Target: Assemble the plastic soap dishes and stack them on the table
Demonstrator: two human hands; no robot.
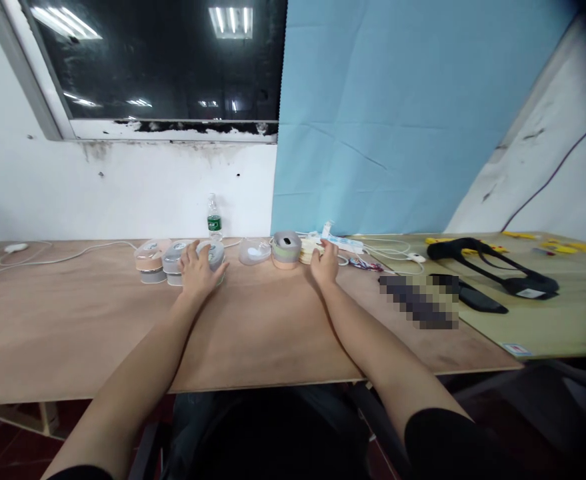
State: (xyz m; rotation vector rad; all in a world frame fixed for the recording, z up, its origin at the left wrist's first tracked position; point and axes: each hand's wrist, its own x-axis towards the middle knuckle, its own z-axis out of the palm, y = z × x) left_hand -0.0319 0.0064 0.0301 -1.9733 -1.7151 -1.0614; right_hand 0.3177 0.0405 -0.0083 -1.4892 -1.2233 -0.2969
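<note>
Fingers spread, my left hand rests on or just over a group of lidded round containers. One grey container is at its left side, and a peach-topped one sits farther left, stacked on a grey one. My right hand is at the right side of a pale cream stack, seemingly touching it, thumb and fingers apart and slightly bent. Left of that stack stands a pile of grey, green and peach lids or containers. A clear plastic lid-like piece lies beside this pile.
A water bottle stands against the wall. Behind my right hand are a white power strip and cables. To the right lie a black strap-like headset frame, a flat black object and yellow pieces.
</note>
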